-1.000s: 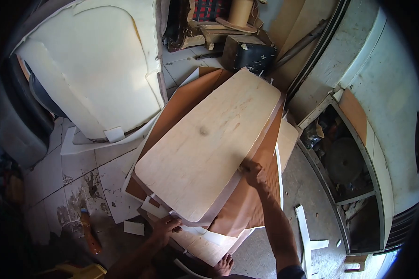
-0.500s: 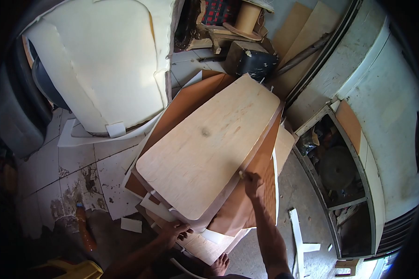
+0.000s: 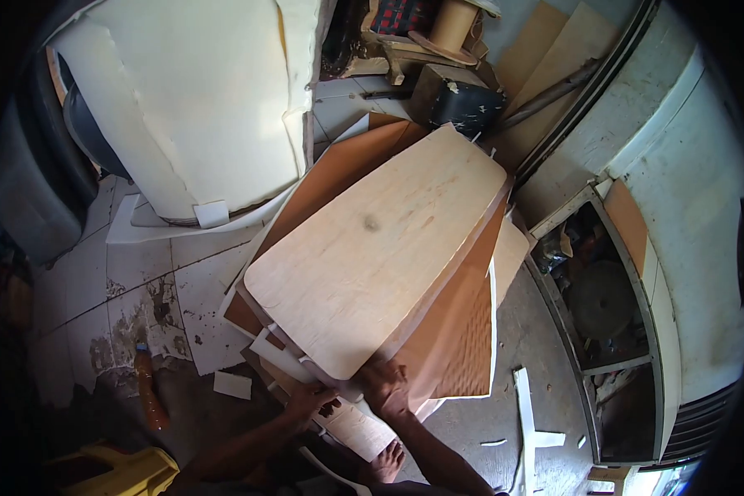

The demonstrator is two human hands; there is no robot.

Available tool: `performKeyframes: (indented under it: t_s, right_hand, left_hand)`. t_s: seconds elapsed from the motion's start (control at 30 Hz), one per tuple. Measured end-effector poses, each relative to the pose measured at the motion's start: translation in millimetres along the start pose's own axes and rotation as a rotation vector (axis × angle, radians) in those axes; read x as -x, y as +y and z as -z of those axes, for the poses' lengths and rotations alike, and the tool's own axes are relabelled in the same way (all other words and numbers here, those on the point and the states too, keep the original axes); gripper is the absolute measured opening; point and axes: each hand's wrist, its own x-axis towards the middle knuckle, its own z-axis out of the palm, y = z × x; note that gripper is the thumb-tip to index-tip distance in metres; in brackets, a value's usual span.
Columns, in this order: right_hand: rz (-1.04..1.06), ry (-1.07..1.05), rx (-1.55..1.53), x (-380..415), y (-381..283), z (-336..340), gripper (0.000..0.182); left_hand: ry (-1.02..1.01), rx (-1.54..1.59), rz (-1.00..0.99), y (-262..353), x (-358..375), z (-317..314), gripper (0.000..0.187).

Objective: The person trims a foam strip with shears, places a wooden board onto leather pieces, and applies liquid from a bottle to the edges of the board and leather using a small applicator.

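Note:
A pale plywood panel (image 3: 372,256) with rounded corners and a dark knot mark lies tilted across the stack in front of me. Beneath it spreads a brown sheet (image 3: 459,355) with a quilted patch and white edging. My right hand (image 3: 384,388) is closed at the panel's near corner, its fingertips hidden by the panel edge. Just left of it, my left hand (image 3: 310,403) has curled fingers at the thin greyish layer under that corner; what they hold is hidden. Another plywood piece (image 3: 360,431) lies below both hands, close to a bare foot (image 3: 386,463).
A cream foam-covered seat part (image 3: 182,107) stands at upper left. White foam strips (image 3: 525,430) lie on the floor at right, beside a metal-framed cabinet (image 3: 587,364). An orange bottle (image 3: 149,388) and yellow plastic stool (image 3: 132,471) are at lower left. A black box (image 3: 463,99) sits behind.
My right hand has moved from the panel's right edge down and left to its near corner, beside my left hand. My left hand stays near that corner. The view has shifted slightly.

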Motion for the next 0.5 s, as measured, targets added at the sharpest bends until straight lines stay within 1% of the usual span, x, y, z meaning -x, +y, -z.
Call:
performKeyframes:
  t_s: [0.03, 0.07, 0.13, 0.17, 0.2, 0.27, 0.33, 0.37, 0.4, 0.47, 0.5]
  right_hand:
    - [0.082, 0.005, -0.031, 1.8, -4.9, -1.8, 0.021]
    - [0.083, 0.013, -0.031, 1.0, -5.3, -0.6, 0.021]
    - [0.06, 0.112, -0.17, -4.0, -5.1, 3.5, 0.017]
    - [-0.019, 0.065, -0.07, -7.2, 2.1, 9.9, 0.011]
    - [-0.077, 0.095, -0.052, -13.9, 6.2, 12.1, 0.012]
    - [-0.078, 0.111, 0.018, -18.8, 1.7, 19.5, 0.015]
    - [0.051, 0.099, -0.032, 15.2, 15.9, -21.9, 0.017]
    - [0.125, 0.044, -0.034, 22.1, 1.4, -20.9, 0.019]
    - [0.126, -0.04, -0.067, 23.6, -14.3, -8.2, 0.02]
    - [0.089, 0.017, -0.06, 28.6, 1.7, -10.5, 0.018]
    - [0.052, 0.106, 0.322, 22.6, 16.5, -18.2, 0.018]
  left_hand:
    - [0.012, 0.001, -0.006, 1.1, -0.5, 0.1, 0.027]
    - [0.011, -0.004, -0.011, 2.1, 0.3, -0.1, 0.027]
    - [0.004, 0.018, 0.0, 6.1, 2.4, -0.3, 0.027]
    - [0.011, 0.021, 0.002, 5.7, 3.5, -0.4, 0.027]
    - [0.007, 0.023, 0.02, 3.8, 5.4, -0.8, 0.027]
    - [0.002, 0.021, 0.024, 3.1, 2.7, 1.4, 0.026]
    - [0.015, 0.016, 0.029, -0.5, 0.7, 0.8, 0.026]
    - [0.01, 0.016, 0.018, 0.3, -0.5, -1.4, 0.026]
    - [0.013, 0.009, 0.008, 1.8, -0.4, -2.7, 0.026]
    - [0.023, -0.005, 0.003, 5.5, -2.6, 0.4, 0.026]
    - [0.026, -0.009, -0.009, 5.8, -4.0, 0.3, 0.025]
